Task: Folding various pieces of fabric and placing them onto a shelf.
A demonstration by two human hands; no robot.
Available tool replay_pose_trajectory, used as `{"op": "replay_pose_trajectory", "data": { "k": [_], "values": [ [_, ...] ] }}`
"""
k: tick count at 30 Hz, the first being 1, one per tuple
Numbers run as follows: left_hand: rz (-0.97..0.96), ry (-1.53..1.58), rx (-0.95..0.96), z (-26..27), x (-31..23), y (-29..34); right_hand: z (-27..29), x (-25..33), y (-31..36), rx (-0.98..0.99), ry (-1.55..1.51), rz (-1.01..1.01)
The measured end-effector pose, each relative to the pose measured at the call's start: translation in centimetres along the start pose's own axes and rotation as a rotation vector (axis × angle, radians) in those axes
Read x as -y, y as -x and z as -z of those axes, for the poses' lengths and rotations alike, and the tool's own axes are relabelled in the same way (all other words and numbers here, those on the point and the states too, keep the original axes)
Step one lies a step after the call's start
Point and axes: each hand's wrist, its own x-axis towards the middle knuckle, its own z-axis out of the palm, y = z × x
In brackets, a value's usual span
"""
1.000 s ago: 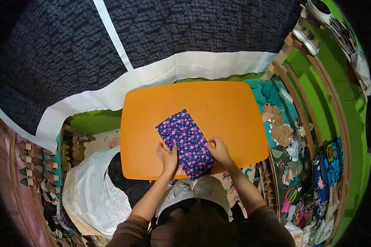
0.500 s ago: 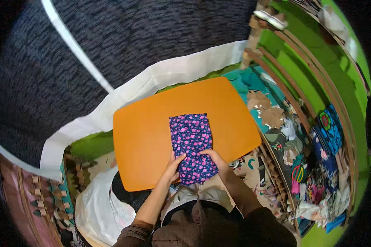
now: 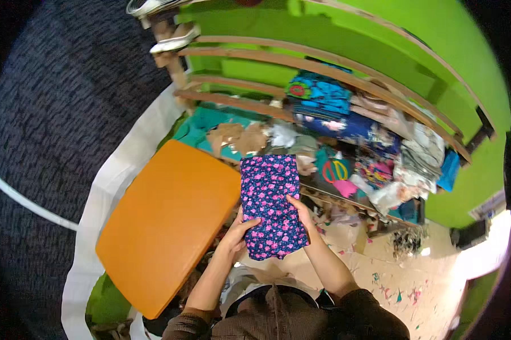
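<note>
A folded piece of dark blue cloth (image 3: pixel 272 204) with pink flowers is held up in front of my body. My left hand (image 3: pixel 236 234) grips its left side, thumb on top and fingers underneath. On the right edge my right hand (image 3: pixel 302 213) pinches it the same way. The fingers beneath the cloth are hidden. To the left is an orange table (image 3: pixel 170 221) with rounded corners, beside and below the cloth.
Along the green wall runs a wooden rack (image 3: pixel 255 105) stacked with folded fabrics (image 3: pixel 323 96). Red and yellow loops (image 3: pixel 334 171) lie among scraps there. Shoes (image 3: pixel 176 42) sit at the rack's far left end. Small scraps litter the floor (image 3: pixel 374 283) at right.
My view and body have turned right, so the table now lies to the left and the rack ahead. The cloth stays in both hands and has come off from over the table.
</note>
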Motion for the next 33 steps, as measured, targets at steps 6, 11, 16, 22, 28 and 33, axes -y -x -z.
{"op": "replay_pose_trajectory", "data": {
  "k": [6,11,16,22,28,33],
  "values": [
    [0.214,0.199,0.15,-8.0,5.8,-5.2,4.6,7.3,7.8,-0.001,-0.123,0.133],
    [0.051,0.234,0.225,-13.1,6.7,-7.2,4.9,12.0,11.2,-0.025,-0.122,0.18],
    [-0.001,0.254,0.12,-16.2,3.6,-10.8,3.7,15.7,9.0,0.067,-0.135,0.06],
    [-0.107,0.291,0.123,-16.0,-1.6,-14.1,0.9,18.9,2.9,0.193,-0.037,0.145],
    [-0.137,0.291,0.172,-15.2,-8.1,-19.9,-3.2,22.4,-3.8,0.292,-0.081,0.127],
    [-0.105,0.224,0.149,-14.7,-12.1,-25.5,-3.9,24.9,-8.4,0.243,-0.157,0.282]
  ]
}}
